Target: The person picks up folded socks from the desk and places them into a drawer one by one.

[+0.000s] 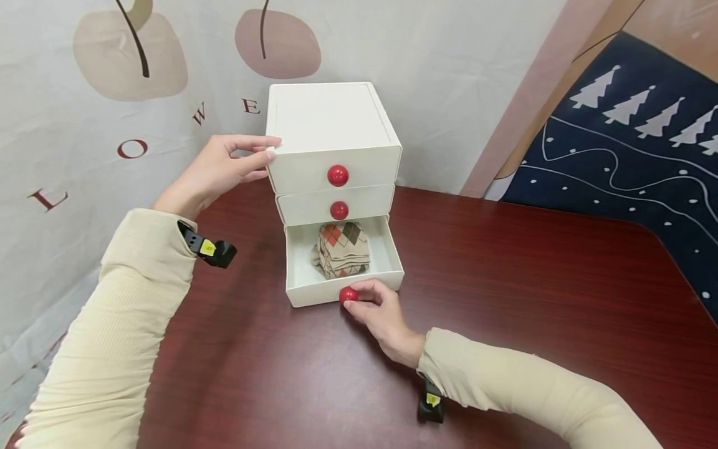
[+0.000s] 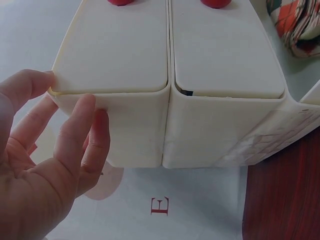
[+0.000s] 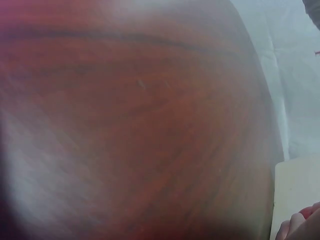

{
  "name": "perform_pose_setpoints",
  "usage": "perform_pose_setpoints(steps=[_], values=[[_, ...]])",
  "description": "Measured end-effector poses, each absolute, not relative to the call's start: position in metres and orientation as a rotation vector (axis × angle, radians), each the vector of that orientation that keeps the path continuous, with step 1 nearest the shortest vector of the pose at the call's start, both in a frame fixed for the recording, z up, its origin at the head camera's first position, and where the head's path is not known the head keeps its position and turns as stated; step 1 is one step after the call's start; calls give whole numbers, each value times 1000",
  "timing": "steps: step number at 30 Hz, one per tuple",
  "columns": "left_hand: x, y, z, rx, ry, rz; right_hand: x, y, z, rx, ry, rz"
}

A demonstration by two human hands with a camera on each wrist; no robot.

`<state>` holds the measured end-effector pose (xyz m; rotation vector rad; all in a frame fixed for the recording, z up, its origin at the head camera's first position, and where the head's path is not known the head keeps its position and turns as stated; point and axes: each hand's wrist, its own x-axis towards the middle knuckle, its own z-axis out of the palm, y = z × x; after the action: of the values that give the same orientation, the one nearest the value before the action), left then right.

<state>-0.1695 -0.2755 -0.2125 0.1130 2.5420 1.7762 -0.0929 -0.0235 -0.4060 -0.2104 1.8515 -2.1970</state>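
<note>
Nearest me, at about six o'clock on the dark red wood-grain bench, my right hand pinches the round red knob of the bottom drawer, fingers and thumb curled round it. That white plastic drawer stands pulled out toward me, and a folded argyle sock bundle in tan, orange and grey lies inside it, toward the middle.

Just beyond, toward twelve o'clock, rises the small white three-drawer plastic cabinet. Its middle and top drawers sit flush, each with its own red knob. At roughly ten o'clock my left hand braces the cabinet's upper left corner, fingers nearly straight and laid against the side, gripping nothing.

I judge the step to be working the bottom drawer with the cabinet steadied; whichever way it goes next, the move calls for a straight push or pull along the drawer's line while the left hand holds the cabinet from sliding.

From the left wrist view I get the cabinet's side wall and fingertips at its edge, detail the head view lacks. From the right wrist view I see mostly blurred bench, with only a sliver of drawer and fingers at the lower right corner.

Farthest off hangs a pale printed cloth backdrop.
</note>
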Motion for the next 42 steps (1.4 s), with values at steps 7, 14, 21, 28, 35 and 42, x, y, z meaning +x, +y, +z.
perform_pose_setpoints(steps=[7, 14, 21, 28, 35, 42], values=[[-169, -277, -212, 104, 2546, 1768, -122, -37, -396, -118, 1933, -2148], [-169, -278, -213, 100, 2553, 1760, -157, -46, -397, -137, 1947, -2125], [-168, -278, -213, 89, 2556, 1762, -187, -56, -408, -138, 1931, -2106], [-168, -277, -212, 93, 2557, 1770, -209, -62, -415, -124, 1923, -2069], [-168, -276, -212, 94, 2564, 1775, -218, -65, -417, -110, 1914, -2083], [-169, -273, -212, 79, 2548, 1783, -210, -61, -405, -120, 1988, -2043]])
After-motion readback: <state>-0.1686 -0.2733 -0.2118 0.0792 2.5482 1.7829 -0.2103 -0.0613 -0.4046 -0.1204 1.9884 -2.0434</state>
